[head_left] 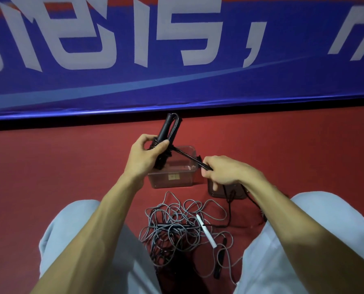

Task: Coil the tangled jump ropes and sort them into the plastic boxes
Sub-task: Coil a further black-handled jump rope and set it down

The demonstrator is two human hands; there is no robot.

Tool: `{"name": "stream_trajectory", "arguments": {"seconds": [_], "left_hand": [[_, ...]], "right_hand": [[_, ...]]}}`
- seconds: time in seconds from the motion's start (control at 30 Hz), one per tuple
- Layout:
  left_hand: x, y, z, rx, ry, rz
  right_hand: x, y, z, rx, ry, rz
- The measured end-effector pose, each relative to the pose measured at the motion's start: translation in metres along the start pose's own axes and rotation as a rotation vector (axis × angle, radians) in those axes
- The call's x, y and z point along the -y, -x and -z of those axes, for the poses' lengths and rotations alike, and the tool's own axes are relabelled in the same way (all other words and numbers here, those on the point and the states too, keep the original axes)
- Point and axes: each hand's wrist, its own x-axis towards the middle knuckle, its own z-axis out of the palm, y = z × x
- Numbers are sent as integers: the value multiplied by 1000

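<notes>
The left hand [147,154] has its fingers [163,144] curled round a half-wound black jump rope [165,128], handle pointing up past them. The right hand [223,170] pinches the loose cord, taut between both hands. 1 clear box [185,179] sits under the fingers, another box [219,194] below the right hand, a grey rope tangle [172,225] nearer the person.

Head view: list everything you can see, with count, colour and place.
black jump rope: one, black, held up between both hands, partly wound
tangle of cords: one heap, grey, on the floor between the knees; number of ropes unclear
white handle: one, white, lying on the tangle
black handle: one, black, at the tangle's right edge
plastic boxes: two, clear, on the floor; one below the hands, one partly hidden by the right hand
floor: red
banner: one, blue with white lettering, behind
trousers: light grey
left hand: grips the wound bundle
right hand: pinches the taut cord
</notes>
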Motion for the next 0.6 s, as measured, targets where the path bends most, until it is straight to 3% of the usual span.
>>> {"name": "stream_trajectory", "arguments": {"seconds": [0.13,0.23,0.43,0.6], "left_hand": [[12,-8,9,-51,-487,-118],[14,-6,8,64,-790,-152],[16,2,-5,339,-1008,-276],[12,11,-8,503,-1024,-351]], "right_hand": [[1,-3,-3,-199,18,250],[4,4,-2,-321,186,430],[2,11,2,-588,253,580],[6,9,0,-792,79,473]]}}
